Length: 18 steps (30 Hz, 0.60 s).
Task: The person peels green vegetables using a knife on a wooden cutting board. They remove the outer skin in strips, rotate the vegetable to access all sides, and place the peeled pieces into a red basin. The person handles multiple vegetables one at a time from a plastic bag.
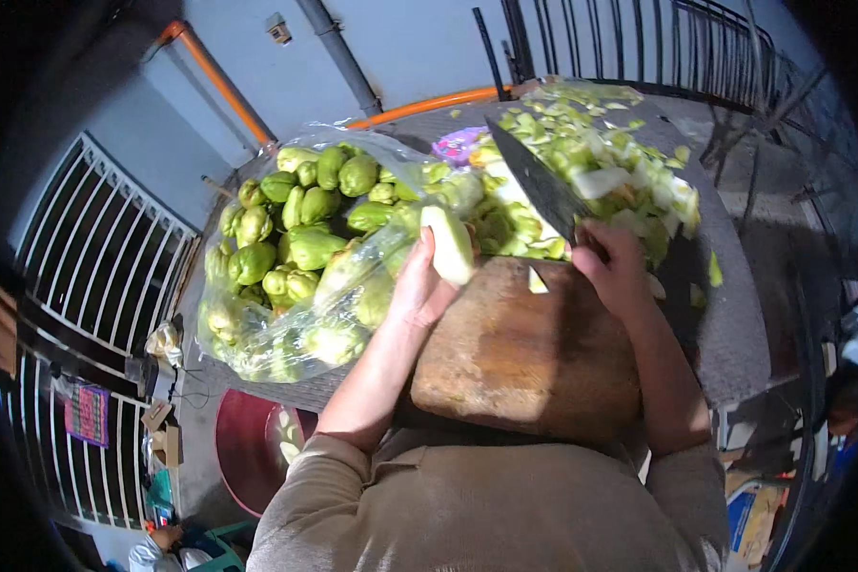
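Observation:
My left hand [423, 282] holds a peeled, pale chayote [446, 247] upright above the left back corner of a thick wooden chopping board [500, 350]. In my right hand [611, 268] is the handle of a broad, dark-bladed kitchen knife [536, 182]. Its blade slants up and away to the left, apart from the chayote. One small pale scrap [537, 281] lies on the board near its back edge. Behind the board spreads a large heap of green peelings and pale pieces [615, 171].
At left, a clear plastic bag [272, 357] bulges with whole green chayotes [314, 247]. Below the table's [743, 357] left edge stands a dark red tub [247, 443] with pale pieces inside. A purple bag [459, 145] lies at the back. Another person's hand [166, 536] shows at bottom left.

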Each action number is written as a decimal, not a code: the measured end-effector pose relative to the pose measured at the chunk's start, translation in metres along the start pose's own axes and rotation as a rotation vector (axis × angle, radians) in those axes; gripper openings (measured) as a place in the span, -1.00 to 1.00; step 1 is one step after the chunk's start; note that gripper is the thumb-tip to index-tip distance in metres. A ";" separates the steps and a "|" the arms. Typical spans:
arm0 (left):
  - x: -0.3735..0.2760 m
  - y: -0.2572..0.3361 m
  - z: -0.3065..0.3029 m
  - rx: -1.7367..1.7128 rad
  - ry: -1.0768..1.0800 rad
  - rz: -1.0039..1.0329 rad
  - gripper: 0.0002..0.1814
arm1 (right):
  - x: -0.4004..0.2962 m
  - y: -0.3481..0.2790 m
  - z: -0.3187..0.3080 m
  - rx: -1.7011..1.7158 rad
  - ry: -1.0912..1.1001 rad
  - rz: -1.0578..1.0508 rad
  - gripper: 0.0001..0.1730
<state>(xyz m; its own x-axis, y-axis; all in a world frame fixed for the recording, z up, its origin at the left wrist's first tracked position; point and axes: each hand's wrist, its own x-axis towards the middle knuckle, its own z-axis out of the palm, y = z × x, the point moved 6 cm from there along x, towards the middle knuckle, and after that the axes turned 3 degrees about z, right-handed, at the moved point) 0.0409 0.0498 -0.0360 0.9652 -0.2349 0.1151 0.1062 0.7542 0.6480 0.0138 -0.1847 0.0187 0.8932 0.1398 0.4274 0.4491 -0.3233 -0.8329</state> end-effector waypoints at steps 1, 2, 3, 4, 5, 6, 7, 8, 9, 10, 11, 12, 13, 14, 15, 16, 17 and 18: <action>0.000 0.000 0.007 -0.162 -0.171 -0.094 -0.45 | -0.002 -0.001 0.005 0.000 -0.032 -0.014 -0.70; -0.002 0.001 0.004 -0.275 -0.213 -0.142 -0.43 | -0.003 -0.002 0.010 0.000 -0.062 -0.029 -0.69; -0.005 -0.001 0.001 -0.395 -0.255 -0.197 -0.41 | -0.005 -0.004 0.014 -0.005 -0.092 -0.035 -0.68; -0.004 -0.001 -0.003 -0.439 -0.304 -0.213 -0.43 | -0.004 -0.004 0.015 -0.015 -0.112 -0.014 -0.67; -0.003 -0.002 -0.006 -0.484 -0.354 -0.229 -0.44 | -0.003 -0.005 0.016 -0.026 -0.132 0.008 -0.65; -0.003 -0.002 -0.001 -0.530 -0.404 -0.250 -0.45 | -0.003 -0.004 0.017 -0.037 -0.149 0.033 -0.64; -0.003 -0.005 -0.006 -0.464 -0.282 -0.241 -0.47 | -0.003 -0.003 0.017 -0.017 -0.118 0.039 -0.63; -0.005 -0.007 -0.009 -0.398 -0.160 -0.231 -0.48 | -0.004 -0.002 0.017 0.002 -0.088 0.045 -0.62; -0.007 -0.009 -0.011 -0.334 -0.040 -0.219 -0.49 | -0.005 -0.002 0.016 0.018 -0.061 0.050 -0.61; -0.006 -0.010 -0.009 -0.257 -0.102 -0.172 -0.50 | -0.005 0.000 0.016 0.013 -0.051 0.037 -0.59; -0.006 -0.012 -0.007 -0.232 -0.087 -0.162 -0.51 | -0.005 0.003 0.015 0.008 -0.042 0.024 -0.58; -0.006 -0.014 -0.004 -0.210 -0.072 -0.147 -0.52 | -0.005 0.005 0.014 0.001 -0.038 0.008 -0.57; -0.005 -0.014 -0.001 -0.188 -0.056 -0.132 -0.52 | -0.005 0.006 0.014 -0.005 -0.045 0.017 -0.57; -0.004 -0.016 0.002 -0.237 -0.074 -0.163 -0.55 | -0.006 0.006 0.014 -0.010 -0.053 0.026 -0.56; -0.004 -0.016 -0.001 -0.231 -0.012 -0.174 -0.55 | -0.005 0.006 0.014 -0.013 -0.059 0.032 -0.56; -0.004 -0.016 -0.005 -0.225 0.050 -0.185 -0.56 | -0.005 0.005 0.013 -0.050 -0.072 0.015 -0.56; -0.006 -0.016 -0.008 -0.220 0.112 -0.196 -0.57 | -0.005 0.003 0.012 -0.087 -0.085 -0.001 -0.57; -0.007 -0.012 -0.003 -0.152 0.168 -0.170 -0.55 | -0.002 0.001 0.011 -0.124 -0.092 -0.023 -0.57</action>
<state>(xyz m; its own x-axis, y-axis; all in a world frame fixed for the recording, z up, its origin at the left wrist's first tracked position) 0.0336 0.0441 -0.0474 0.9553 -0.2702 -0.1201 0.2921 0.7989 0.5258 0.0123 -0.1747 0.0131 0.8834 0.2321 0.4072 0.4687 -0.4309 -0.7711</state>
